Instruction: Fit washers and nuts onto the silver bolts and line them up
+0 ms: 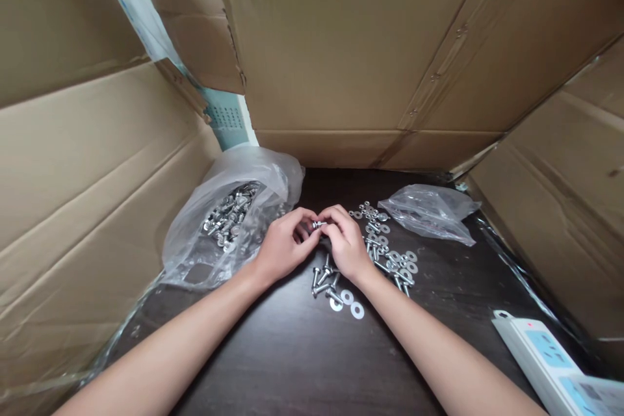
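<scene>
Between the fingertips of both hands is a small metal bolt, held level above the dark table. My left hand pinches its left end, and my right hand has thumb and finger closed at its right end. Something like a nut or washer sits on the shank, too small to make out surely. Below the hands lie several loose bolts and a few flat washers. More bolts, washers and nuts are spread just right of my right hand.
A clear plastic bag with many bolts lies open at the left. Another clear bag rests at the back right. A white power strip stands at the lower right. Cardboard walls enclose the dark table.
</scene>
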A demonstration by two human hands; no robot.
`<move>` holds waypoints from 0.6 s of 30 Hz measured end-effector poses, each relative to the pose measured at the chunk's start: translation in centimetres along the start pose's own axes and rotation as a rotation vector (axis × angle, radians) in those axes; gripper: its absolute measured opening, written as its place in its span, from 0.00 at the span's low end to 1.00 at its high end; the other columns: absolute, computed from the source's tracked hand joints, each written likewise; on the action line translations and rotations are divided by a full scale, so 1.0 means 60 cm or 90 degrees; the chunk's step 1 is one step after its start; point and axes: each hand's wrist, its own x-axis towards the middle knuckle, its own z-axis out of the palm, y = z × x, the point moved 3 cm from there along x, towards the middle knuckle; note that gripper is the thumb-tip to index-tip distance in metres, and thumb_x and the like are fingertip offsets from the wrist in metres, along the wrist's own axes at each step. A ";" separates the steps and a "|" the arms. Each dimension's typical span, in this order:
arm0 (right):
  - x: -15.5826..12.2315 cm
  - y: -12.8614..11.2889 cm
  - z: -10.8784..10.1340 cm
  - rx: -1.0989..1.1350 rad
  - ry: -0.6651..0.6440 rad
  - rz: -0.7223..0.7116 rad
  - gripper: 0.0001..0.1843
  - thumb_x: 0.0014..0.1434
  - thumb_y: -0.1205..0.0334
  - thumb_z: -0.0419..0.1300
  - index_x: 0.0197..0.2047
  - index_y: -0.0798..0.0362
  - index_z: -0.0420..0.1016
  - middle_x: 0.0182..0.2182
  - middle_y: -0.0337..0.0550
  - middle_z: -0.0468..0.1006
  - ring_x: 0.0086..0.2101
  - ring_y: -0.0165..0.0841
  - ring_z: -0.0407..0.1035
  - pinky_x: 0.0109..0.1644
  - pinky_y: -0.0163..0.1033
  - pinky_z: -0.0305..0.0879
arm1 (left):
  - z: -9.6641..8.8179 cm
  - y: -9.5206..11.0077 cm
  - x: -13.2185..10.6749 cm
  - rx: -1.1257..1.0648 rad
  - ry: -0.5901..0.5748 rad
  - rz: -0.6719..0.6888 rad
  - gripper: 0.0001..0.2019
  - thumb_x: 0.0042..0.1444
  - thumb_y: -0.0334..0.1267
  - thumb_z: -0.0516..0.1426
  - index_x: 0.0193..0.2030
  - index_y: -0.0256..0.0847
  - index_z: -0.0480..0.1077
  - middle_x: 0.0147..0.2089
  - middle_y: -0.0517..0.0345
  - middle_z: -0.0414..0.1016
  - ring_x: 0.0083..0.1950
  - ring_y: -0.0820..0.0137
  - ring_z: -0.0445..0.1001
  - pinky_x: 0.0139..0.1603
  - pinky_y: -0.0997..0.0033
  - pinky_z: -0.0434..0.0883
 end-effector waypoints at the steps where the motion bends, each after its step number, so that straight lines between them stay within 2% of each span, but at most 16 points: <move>1: 0.000 0.000 0.000 0.001 -0.003 -0.001 0.07 0.58 0.67 0.54 0.32 0.50 0.72 0.35 0.43 0.73 0.39 0.38 0.70 0.43 0.42 0.65 | 0.000 0.000 0.000 -0.002 -0.001 0.000 0.06 0.60 0.34 0.61 0.44 0.39 0.73 0.34 0.59 0.77 0.30 0.74 0.76 0.30 0.77 0.72; 10: 0.000 -0.001 0.002 -0.011 -0.002 0.009 0.12 0.64 0.62 0.53 0.29 0.50 0.69 0.34 0.43 0.72 0.38 0.38 0.69 0.45 0.43 0.64 | 0.000 0.004 -0.001 -0.009 -0.007 -0.003 0.07 0.60 0.33 0.61 0.45 0.39 0.74 0.35 0.59 0.77 0.30 0.74 0.75 0.29 0.78 0.72; 15: -0.001 -0.004 -0.001 -0.004 0.015 0.010 0.06 0.60 0.66 0.54 0.32 0.50 0.70 0.34 0.42 0.72 0.37 0.37 0.68 0.42 0.41 0.64 | -0.001 0.004 -0.001 -0.004 -0.003 -0.005 0.07 0.60 0.35 0.61 0.45 0.39 0.74 0.35 0.59 0.77 0.29 0.74 0.75 0.28 0.78 0.72; 18: 0.000 -0.002 0.000 0.001 0.015 0.011 0.06 0.59 0.66 0.54 0.30 0.49 0.69 0.34 0.42 0.72 0.37 0.38 0.68 0.42 0.41 0.64 | -0.001 0.003 0.000 -0.001 -0.007 -0.001 0.07 0.60 0.34 0.61 0.46 0.39 0.74 0.35 0.59 0.78 0.29 0.74 0.76 0.30 0.78 0.73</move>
